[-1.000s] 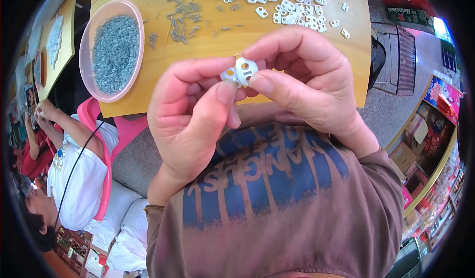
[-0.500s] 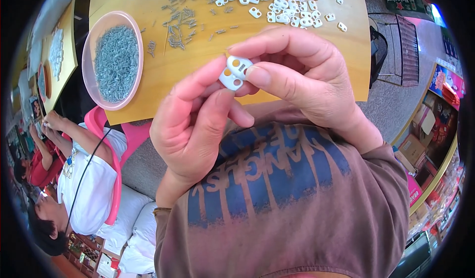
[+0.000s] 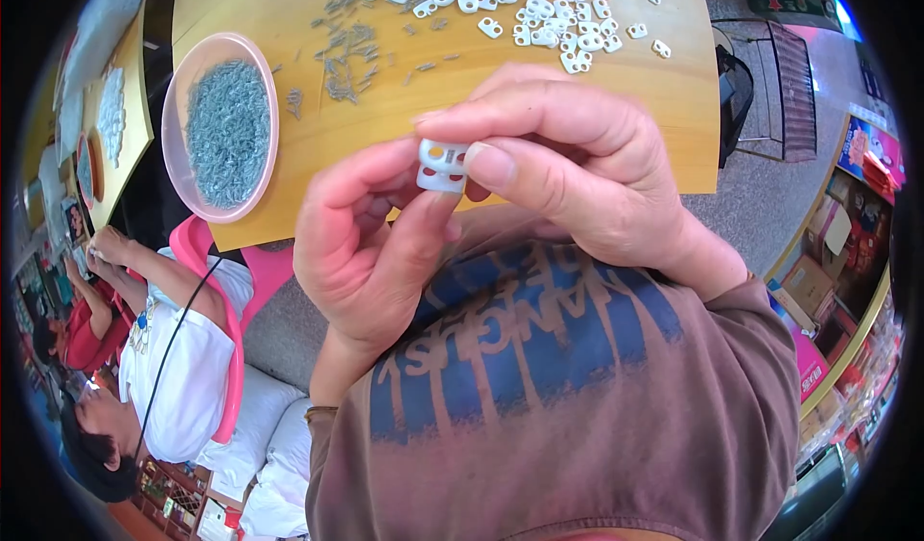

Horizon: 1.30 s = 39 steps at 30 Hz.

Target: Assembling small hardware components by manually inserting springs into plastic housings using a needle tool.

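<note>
In front of my chest, both hands hold a small white plastic cord lock [image 3: 443, 177] made of two pieces with round holes. One piece sits over the other, and their holes partly line up. The thumb and fingers of my left hand [image 3: 371, 243] pinch its lower left side. My right hand [image 3: 587, 170] grips the upper right side, thumb in front and forefinger along the top. Fingers hide the back of the cord lock, so I cannot tell whether a spring is inside.
A pink bowl [image 3: 173, 146] full of small metal springs [image 3: 229, 132] stands at the table's left. Loose springs [image 3: 348, 55] lie beyond my hands on the yellow table [image 3: 664, 146]. Many white cord lock pieces [image 3: 544, 26] spread across the far side. Another person [image 3: 183, 377] sits at left.
The two cord lock pieces were askew and slanted; now they sit upright, one straight above the other. My hands have shifted slightly left and down, with fingers pressed closer around them.
</note>
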Each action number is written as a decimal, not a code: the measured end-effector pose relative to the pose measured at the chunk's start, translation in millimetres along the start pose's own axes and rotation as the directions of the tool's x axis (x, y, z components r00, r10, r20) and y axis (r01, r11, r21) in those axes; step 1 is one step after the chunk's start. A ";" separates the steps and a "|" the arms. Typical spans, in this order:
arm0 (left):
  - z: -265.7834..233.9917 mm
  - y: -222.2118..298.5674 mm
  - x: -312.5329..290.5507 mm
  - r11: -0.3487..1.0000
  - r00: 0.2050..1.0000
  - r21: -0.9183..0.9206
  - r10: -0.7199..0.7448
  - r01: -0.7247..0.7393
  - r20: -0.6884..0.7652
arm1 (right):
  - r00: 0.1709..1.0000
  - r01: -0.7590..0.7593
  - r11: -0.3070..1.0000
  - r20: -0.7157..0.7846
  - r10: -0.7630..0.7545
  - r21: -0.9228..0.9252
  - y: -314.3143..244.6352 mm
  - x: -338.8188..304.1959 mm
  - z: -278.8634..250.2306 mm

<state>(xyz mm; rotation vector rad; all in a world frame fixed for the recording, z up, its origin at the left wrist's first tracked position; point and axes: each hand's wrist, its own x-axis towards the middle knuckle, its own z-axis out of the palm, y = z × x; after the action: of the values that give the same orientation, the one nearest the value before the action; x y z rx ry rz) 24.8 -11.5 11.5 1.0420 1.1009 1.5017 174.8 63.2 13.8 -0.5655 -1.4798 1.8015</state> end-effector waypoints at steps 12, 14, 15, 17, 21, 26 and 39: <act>-1.7 2.9 2.1 0.992 1.000 0.123 -0.012 0.011 0.015 | 0.989 -0.126 0.944 -0.032 0.142 0.305 -5.5 0.0 5.9; -1.7 3.7 3.6 0.993 0.999 0.116 -0.034 0.033 0.013 | 0.991 -0.101 0.943 -0.047 0.122 0.318 -2.7 -0.7 7.5; -1.0 3.6 4.8 0.992 0.999 0.120 -0.031 0.029 0.015 | 0.993 -0.079 0.942 -0.057 0.104 0.327 -1.4 -1.2 7.6; -1.9 2.9 5.8 0.992 0.999 0.125 -0.028 0.025 0.017 | 0.993 -0.076 0.935 -0.054 0.100 0.345 0.8 -2.0 9.4; -2.1 0.6 4.2 0.993 0.999 0.119 -0.028 0.026 0.018 | 0.984 -0.134 0.889 -0.046 0.171 0.438 -0.2 -1.9 8.9; -4.2 0.6 5.5 0.987 1.000 0.163 0.003 -0.008 0.029 | 0.973 -0.182 0.871 -0.046 0.227 0.456 -3.5 -2.8 7.9; -3.6 -3.7 3.0 0.997 0.994 -0.012 0.074 -0.074 0.081 | 0.996 0.002 0.964 0.089 -0.026 0.265 5.5 -2.0 -0.6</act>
<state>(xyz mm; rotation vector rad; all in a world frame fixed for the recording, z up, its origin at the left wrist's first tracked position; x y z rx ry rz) 21.5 -8.6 7.4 1.1390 1.0074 1.5072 175.1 61.6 8.1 -0.3407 -1.2684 1.9969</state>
